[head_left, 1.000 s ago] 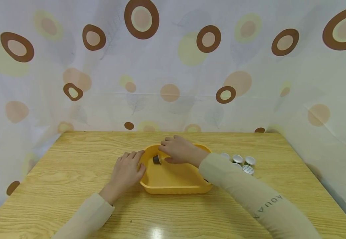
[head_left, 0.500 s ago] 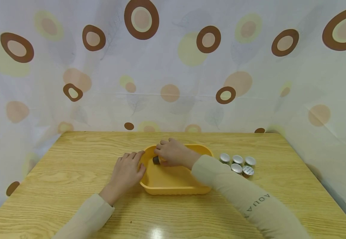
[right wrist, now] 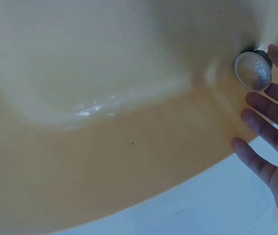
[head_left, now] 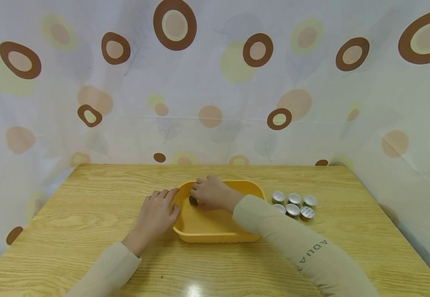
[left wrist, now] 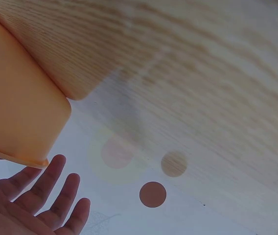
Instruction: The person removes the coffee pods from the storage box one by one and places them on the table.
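A yellow-orange plastic tray stands mid-table. My left hand rests on its left rim with relaxed fingers. In the left wrist view its fingertips lie right at the rim. My right hand reaches inside the tray near its far left corner. It pinches a small dark coffee capsule between thumb and forefinger. In the right wrist view the silvery lid of the capsule faces the camera, while the other fingers are spread beside it, along the tray wall.
Several lidded coffee capsules stand in two rows on the wooden table to the right of the tray. The right sleeve crosses over the tray's right end. A patterned cloth hangs behind the table and along its sides.
My right hand has moved left and down, closing on the capsule, which shows less now. The right sleeve has uncovered more of the standing capsules. My left hand stays at the rim.
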A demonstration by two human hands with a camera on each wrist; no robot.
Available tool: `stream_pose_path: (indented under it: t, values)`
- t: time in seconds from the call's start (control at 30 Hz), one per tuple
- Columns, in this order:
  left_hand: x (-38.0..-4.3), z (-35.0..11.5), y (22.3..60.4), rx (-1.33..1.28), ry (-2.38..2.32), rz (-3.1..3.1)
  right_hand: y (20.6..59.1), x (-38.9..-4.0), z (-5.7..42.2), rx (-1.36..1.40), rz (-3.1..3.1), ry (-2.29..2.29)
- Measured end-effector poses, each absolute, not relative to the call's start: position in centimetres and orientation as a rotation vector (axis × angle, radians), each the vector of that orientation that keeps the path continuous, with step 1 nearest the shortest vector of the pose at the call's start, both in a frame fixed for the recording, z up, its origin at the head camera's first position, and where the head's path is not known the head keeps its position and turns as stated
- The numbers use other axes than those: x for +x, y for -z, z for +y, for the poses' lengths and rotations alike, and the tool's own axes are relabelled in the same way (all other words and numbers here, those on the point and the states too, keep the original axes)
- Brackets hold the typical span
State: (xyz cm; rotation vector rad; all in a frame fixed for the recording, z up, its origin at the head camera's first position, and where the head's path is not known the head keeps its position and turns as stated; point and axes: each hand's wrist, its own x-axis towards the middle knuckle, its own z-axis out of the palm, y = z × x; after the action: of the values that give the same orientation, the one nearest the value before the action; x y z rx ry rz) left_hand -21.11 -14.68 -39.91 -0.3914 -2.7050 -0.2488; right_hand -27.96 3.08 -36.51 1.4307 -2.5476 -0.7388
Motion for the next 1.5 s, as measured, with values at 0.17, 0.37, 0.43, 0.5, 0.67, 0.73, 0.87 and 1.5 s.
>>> stream_pose_path:
  t: [0.17, 0.37, 0.43, 0.5, 0.67, 0.73, 0.87, 1.5]
  values:
    - [-21.07, -14.65, 39.89, -0.395, 0.250, -2.698, 36.72, -27.90, 3.07, 1.424, -2.519, 0.739]
    - [-21.09, -14.61, 39.89, -0.395, 0.248, -2.691, 37.04, -28.05, 3.03, 1.424, -2.497, 0.729]
    - [-21.09, -14.60, 39.92, -0.395, 0.250, -2.691, 37.15, -28.11, 2.98, 1.425, -2.498, 0.734]
    - [-21.10, -14.60, 39.95, -0.395, 0.252, -2.691, 37.21, -28.13, 2.96, 1.424, -2.497, 0.740]
    - [-21.11, -14.58, 40.01, -0.391, 0.254, -2.696, 37.24, -28.05, 2.99, 1.422, -2.494, 0.745]
    - [-21.11, -14.57, 40.01, -0.391, 0.256, -2.696, 37.23, -27.99, 3.02, 1.424, -2.488, 0.752]
    - [-21.06, -14.53, 39.96, -0.395, 0.260, -2.690, 37.13, -27.81, 3.06, 1.425, -2.474, 0.769]
    - [-21.13, -14.73, 40.15, -0.401, 0.250, -2.694, 37.22, -27.56, 2.91, 1.427, -2.531, 0.778]
